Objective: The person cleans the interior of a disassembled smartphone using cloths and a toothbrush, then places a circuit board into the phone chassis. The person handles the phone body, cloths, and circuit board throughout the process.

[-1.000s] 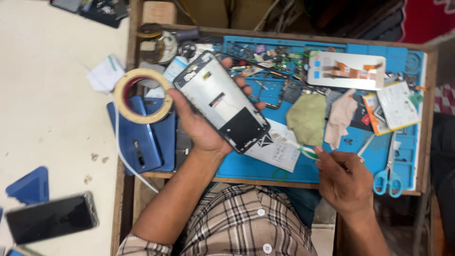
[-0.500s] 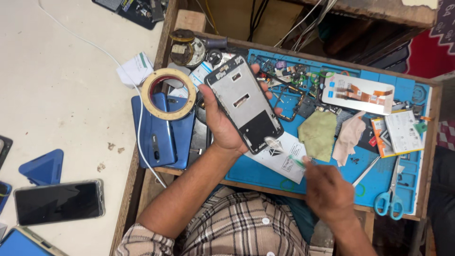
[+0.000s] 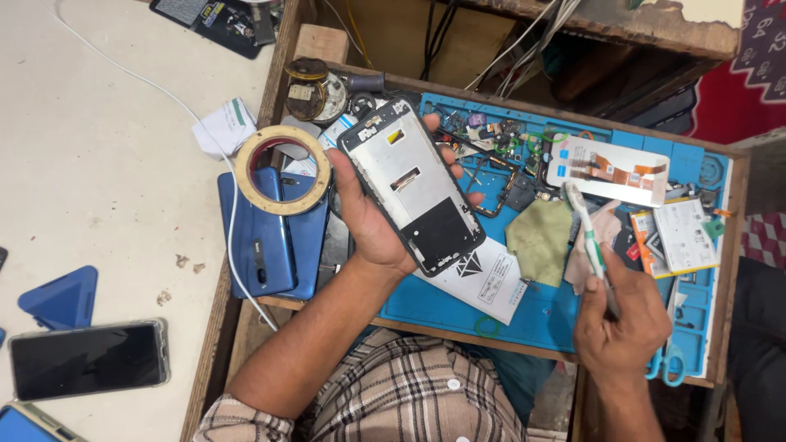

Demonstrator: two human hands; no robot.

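My left hand [image 3: 370, 225] grips an opened phone frame [image 3: 412, 184], its bare metal inner side facing up, held tilted above the blue repair mat [image 3: 532, 307]. My right hand [image 3: 620, 323] holds a white and green toothbrush [image 3: 584, 231] upright, bristles at the top, to the right of the frame and apart from it. A green cloth [image 3: 540, 239] and a pinkish cloth lie on the mat between the two hands.
A tape roll [image 3: 282, 170] rests on two blue phone back covers [image 3: 266, 237]. A white display panel [image 3: 607, 169], small parts, a battery [image 3: 679, 236] and blue scissors [image 3: 665, 364] sit on the mat. A dark phone [image 3: 86, 360] and blue triangular pick [image 3: 61, 299] lie at left.
My right hand lifted the toothbrush from near the frame's lower edge and drew it back to the right. The left hand keeps the frame in about the same place.
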